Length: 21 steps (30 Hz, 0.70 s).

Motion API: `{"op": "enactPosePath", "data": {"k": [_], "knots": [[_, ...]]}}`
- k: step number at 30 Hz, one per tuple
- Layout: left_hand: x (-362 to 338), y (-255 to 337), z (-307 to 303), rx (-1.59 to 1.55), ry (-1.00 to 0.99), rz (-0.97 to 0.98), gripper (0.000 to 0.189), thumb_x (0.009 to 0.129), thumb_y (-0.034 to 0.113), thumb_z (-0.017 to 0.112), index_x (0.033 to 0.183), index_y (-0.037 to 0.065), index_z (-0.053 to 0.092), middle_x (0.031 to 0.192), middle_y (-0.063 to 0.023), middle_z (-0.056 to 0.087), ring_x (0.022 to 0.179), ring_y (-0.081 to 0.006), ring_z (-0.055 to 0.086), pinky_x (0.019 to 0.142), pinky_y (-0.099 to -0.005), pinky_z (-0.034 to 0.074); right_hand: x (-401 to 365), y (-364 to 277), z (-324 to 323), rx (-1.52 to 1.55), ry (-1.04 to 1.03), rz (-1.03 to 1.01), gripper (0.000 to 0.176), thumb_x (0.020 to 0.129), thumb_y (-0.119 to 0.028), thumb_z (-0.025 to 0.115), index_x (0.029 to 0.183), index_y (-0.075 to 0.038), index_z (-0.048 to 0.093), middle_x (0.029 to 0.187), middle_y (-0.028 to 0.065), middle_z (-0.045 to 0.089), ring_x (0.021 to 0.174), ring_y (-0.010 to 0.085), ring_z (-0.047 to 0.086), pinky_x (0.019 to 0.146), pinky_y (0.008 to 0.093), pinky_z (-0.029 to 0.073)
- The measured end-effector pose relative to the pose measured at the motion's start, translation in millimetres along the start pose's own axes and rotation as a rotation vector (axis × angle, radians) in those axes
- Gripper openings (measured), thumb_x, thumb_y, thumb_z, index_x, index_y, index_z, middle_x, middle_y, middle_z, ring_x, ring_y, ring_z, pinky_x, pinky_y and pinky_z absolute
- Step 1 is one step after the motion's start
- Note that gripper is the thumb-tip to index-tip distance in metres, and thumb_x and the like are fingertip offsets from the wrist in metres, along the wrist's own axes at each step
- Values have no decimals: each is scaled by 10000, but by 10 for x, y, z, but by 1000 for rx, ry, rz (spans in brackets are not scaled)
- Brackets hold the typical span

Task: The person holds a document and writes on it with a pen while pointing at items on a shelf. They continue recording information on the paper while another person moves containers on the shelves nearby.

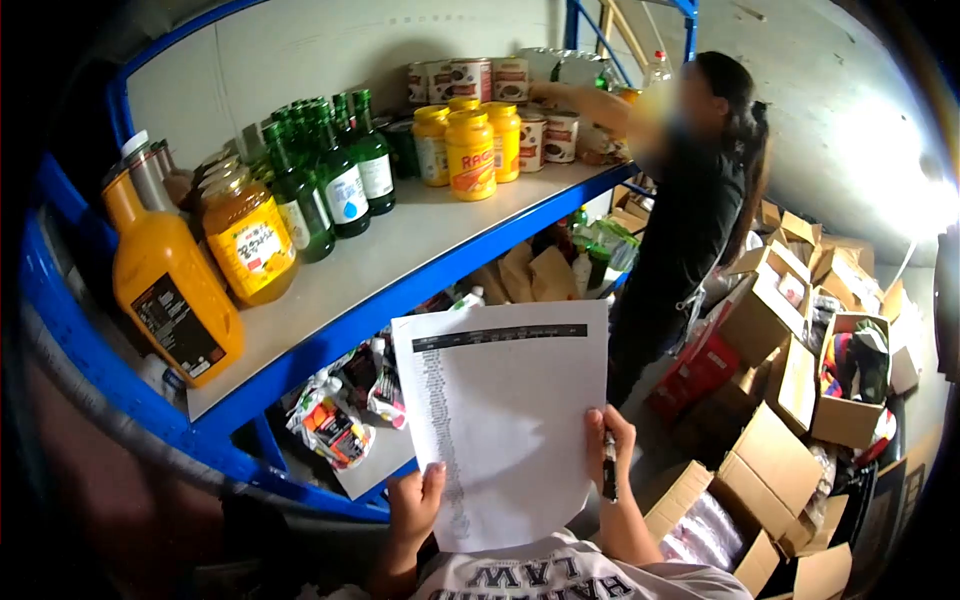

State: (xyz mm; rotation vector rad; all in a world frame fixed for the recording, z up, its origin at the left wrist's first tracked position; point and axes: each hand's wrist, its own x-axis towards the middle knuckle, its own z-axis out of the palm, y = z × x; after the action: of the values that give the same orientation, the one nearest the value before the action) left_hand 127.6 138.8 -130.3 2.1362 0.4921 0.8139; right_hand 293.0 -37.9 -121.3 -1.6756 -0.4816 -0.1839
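A white sheet of paper with a dark header band and a column of small print down its left side is held up in front of me. My left hand pinches its lower left edge, thumb on top. On the right edge, my right hand grips the paper and also has a black pen tucked along its fingers. The print is too small to read. Beyond the sheet runs a blue-edged shelf bearing bottles and jars.
Green bottles, an orange jug, a honey-coloured jar, yellow jars and cans stand on the shelf. A person in black reaches toward the cans. Open cardboard boxes crowd the floor at right.
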Motion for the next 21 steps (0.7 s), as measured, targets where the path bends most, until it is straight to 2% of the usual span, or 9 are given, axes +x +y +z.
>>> {"op": "enactPosePath", "data": {"k": [1,4,8,9,13,16,17,20,21], "knots": [[-14,-29,19,-69,-1,-32,273,774,138,536,565,-22,465,470,-155,436,391,-248,409,406,-322,300,-17,32,2,-23,-2,-2,403,828,-344,483,576,-43,389,501,-61,308,485,37,269,410,219,208],[-62,-217,60,-214,57,-74,315,796,138,515,527,9,415,433,-50,364,393,-125,319,401,-275,248,-24,29,58,-73,-19,-51,389,831,-288,489,559,-48,348,504,-48,269,491,50,253,414,228,204],[-46,-192,43,-706,83,-387,222,784,140,549,593,45,489,570,76,399,531,-27,333,471,-199,262,21,-7,128,-38,-67,-34,394,828,-307,470,560,-51,337,532,-42,295,520,63,278,444,227,224],[-1,-94,-39,-682,6,-415,173,770,140,567,649,20,537,603,70,442,561,-26,368,496,-191,291,56,-116,174,148,-70,-1,338,831,-195,470,561,-32,346,528,-57,307,522,55,293,442,218,233],[23,-150,-92,-550,-47,-315,148,750,113,593,726,-31,569,663,20,545,608,-46,454,548,-207,370,33,-75,195,161,-166,196,365,817,-353,488,648,-31,465,557,-64,379,529,39,325,456,199,254],[37,-32,-29,-640,3,-304,159,746,88,595,831,-45,574,750,-11,577,669,-63,496,619,-208,407,13,63,216,144,-132,167,369,804,-378,497,738,-18,546,597,-56,440,558,39,375,480,187,285],[29,-24,3,-651,17,-293,161,746,86,595,834,-46,572,756,-17,577,671,-63,495,616,-209,407,5,-15,237,178,-99,150,341,824,-304,500,612,-47,430,548,-66,337,539,45,286,466,200,233],[9,34,21,-571,-2,-277,158,748,90,595,821,-49,573,737,-22,576,652,-62,491,595,-208,404,-2,70,129,112,-88,130,332,820,-293,506,600,-55,431,544,-62,336,528,45,292,457,208,231],[23,64,17,-527,-18,-268,157,749,93,595,812,-50,574,725,-21,575,641,-61,490,586,-206,403,6,80,65,164,-64,148,391,800,-364,513,576,-60,413,533,-55,320,513,44,285,445,222,222]]}}
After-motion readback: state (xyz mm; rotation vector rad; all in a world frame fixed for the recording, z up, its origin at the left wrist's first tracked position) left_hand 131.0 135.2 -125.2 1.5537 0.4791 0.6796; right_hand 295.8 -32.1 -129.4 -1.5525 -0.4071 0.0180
